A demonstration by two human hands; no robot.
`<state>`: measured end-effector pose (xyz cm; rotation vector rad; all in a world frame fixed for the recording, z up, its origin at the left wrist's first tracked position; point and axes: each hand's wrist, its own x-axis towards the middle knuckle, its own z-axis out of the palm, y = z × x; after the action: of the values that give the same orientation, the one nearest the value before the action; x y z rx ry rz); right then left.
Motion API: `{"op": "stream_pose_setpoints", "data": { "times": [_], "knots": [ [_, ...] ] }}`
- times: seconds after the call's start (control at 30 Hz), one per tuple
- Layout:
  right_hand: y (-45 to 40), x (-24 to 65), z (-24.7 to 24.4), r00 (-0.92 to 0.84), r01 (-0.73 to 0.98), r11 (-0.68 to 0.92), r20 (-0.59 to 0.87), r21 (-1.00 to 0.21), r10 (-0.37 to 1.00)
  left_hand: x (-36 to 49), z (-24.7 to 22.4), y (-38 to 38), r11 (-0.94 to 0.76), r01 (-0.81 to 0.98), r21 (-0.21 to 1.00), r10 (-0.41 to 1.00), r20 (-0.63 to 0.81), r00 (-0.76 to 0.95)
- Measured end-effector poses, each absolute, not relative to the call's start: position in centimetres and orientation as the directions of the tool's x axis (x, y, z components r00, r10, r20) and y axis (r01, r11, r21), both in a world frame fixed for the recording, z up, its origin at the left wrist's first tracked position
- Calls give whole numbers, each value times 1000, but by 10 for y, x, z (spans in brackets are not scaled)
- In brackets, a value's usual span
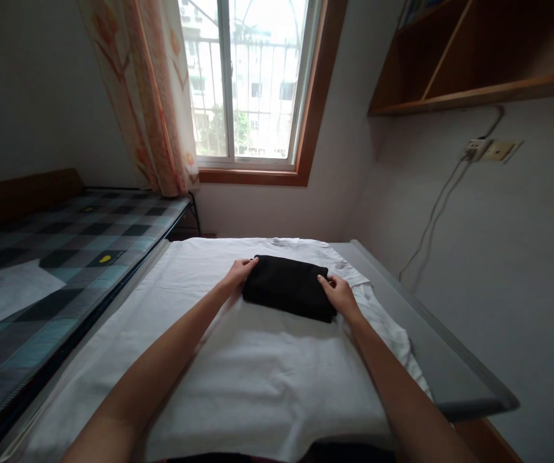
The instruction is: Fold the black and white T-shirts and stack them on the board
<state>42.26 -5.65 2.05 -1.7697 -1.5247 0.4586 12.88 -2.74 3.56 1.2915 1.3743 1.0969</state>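
Folded black cloth (284, 287), two-handed grip.
Near: a white sheet (262, 379), lightly wrinkled, covers most of a grey table (450, 360), whose right side is exposed. Both forearms extend forward over the sheet. The right hand (342, 296) grasps the right end of the cloth, thumb on the top face; the left hand (239, 273) grasps the left end, thumb at the far corner. The remaining fingers are partly hidden. The cloth is a flat rectangle, positioned over the far half of the sheet; contact beneath it cannot be confirmed. Left of the table: a bed (137, 218) with a checked cover, bearing a paper (7, 292). Right wall: a socket (477, 149) with cord, below a wooden shelf (489, 90). Far: a curtain (149, 96) at the left of a brown-framed window (262, 83).
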Motion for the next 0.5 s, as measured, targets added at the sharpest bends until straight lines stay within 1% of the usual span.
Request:
{"op": "stream_pose_setpoints", "data": {
  "times": [0.1,0.23,0.27,0.3,0.43,0.5],
  "knots": [
    [-47,425,24,262,635,-55,148,-771,954,130,37,-15,137,208,968,990,-127,-60],
    [-31,430,32,278,527,-203,-58,-825,959,130,35,8,157,253,955,986,-139,-89],
    [-28,429,32,272,510,-214,-80,-833,959,130,36,13,152,262,953,987,-131,-95],
    [-26,428,33,274,509,-203,-66,-837,960,131,36,16,143,269,952,988,-120,-101],
    [-23,422,27,319,544,-64,136,-836,938,135,39,22,103,251,963,990,-76,-119],
    [-22,420,22,329,518,-31,165,-855,930,138,40,22,97,213,972,990,-73,-117]
  ]
}}
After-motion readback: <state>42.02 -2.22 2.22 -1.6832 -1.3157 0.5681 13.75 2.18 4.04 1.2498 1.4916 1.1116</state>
